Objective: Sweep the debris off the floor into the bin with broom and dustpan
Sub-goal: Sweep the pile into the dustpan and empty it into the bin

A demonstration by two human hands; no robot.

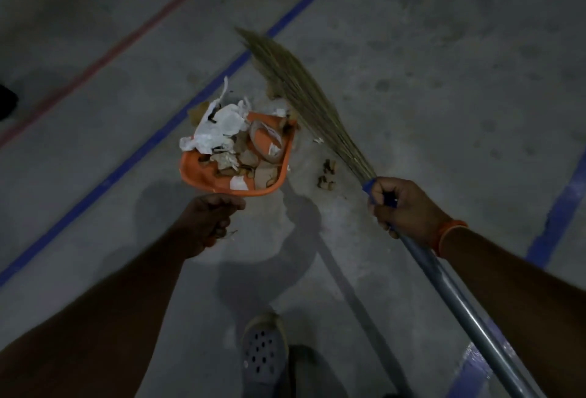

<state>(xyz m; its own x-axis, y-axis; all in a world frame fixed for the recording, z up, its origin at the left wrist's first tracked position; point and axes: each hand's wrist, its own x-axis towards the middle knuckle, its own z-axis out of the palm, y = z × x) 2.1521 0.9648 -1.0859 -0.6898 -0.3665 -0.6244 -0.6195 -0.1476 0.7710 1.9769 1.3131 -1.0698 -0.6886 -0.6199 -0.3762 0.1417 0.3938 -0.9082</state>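
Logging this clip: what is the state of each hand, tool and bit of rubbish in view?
Left hand: grips the dustpan's handle.
Dustpan: loaded with paper and scraps.
Right hand: grips the broom near its head.
Broom: bristles beside the pan's mouth.
Brown scraps: on the floor, not in the pan.

A single wide-angle head camera is looking steeply down and slightly forward from the person's standing height, taking in both forearms from the lower corners. It is sitting closest to the arms, while the floor (444,48) is lying farther below. The left hand (206,223) is appearing just left of the centre, with the dustpan (196,175) directly beyond it. The right hand (402,204) is showing to the right, with the broom (301,89) running up and away from it toward the upper middle. A shoe (264,353) is appearing below and between the hands, near the bottom edge. Straight floor lines are bending at the edges. No second view is overlapping this one.
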